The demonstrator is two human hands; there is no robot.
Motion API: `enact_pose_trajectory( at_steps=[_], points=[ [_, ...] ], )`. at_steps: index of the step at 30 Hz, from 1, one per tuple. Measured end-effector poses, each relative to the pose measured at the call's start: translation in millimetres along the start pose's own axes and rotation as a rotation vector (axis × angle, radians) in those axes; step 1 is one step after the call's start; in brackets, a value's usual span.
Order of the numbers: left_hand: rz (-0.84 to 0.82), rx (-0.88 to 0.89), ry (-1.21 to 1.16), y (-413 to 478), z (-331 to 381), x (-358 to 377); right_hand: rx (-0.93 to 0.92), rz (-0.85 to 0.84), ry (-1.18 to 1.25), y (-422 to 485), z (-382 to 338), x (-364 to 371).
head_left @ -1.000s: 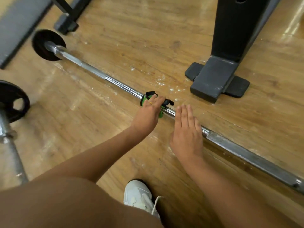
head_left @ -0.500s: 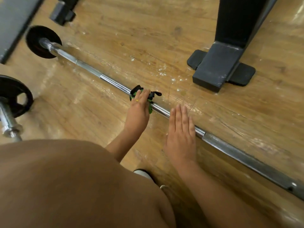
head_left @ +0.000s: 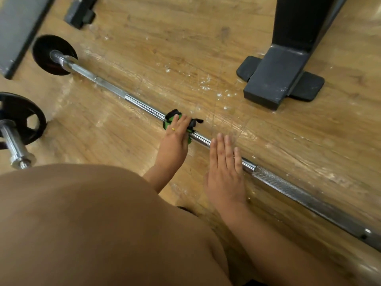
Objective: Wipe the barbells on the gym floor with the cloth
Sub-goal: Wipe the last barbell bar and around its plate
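Wiping mid-shaft: the green cloth (head_left: 167,122) wraps the barbell (head_left: 144,107) at centre, gripped under the left hand's (head_left: 175,139) curled fingers. The right hand (head_left: 224,168) rests flat and straight-fingered on the bar just right. Likely unwiped: the bar's left stretch and the second barbell (head_left: 14,141) at far left.

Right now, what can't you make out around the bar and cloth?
Head view:
cloth: mostly under the left hand; its wrap round the barbell hidden.
barbell's right end: cut off by the frame edge.
second barbell: shaft cut off at the left edge.
right hand: contact underneath hidden by itself.
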State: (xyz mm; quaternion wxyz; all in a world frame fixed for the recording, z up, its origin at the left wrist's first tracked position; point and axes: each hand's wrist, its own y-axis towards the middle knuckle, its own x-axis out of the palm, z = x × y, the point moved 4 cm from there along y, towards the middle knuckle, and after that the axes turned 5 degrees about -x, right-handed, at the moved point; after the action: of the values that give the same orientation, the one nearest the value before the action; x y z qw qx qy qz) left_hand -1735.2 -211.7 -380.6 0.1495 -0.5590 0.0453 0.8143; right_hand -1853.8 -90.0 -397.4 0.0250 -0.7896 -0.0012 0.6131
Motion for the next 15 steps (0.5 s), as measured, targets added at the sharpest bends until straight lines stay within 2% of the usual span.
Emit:
enact_pose_trajectory(
  at_steps=[3,6,8,12,15],
  points=[
    [-0.074,0.138,0.020,-1,1,-3,-0.010,-0.005,0.003,1,2,0],
    [-0.014,-0.022,-0.036,18,-5,-10,-0.002,-0.006,-0.009,4,5,-1],
    [0.005,-0.054,-0.030,22,-2,-8,0.000,-0.008,-0.015,7,7,-1],
    [-0.073,0.168,0.040,10,9,1,0.008,-0.005,-0.022,17,13,0],
    [-0.072,0.159,0.009,24,12,-1,0.045,-0.014,-0.005,27,17,-1]
  ],
)
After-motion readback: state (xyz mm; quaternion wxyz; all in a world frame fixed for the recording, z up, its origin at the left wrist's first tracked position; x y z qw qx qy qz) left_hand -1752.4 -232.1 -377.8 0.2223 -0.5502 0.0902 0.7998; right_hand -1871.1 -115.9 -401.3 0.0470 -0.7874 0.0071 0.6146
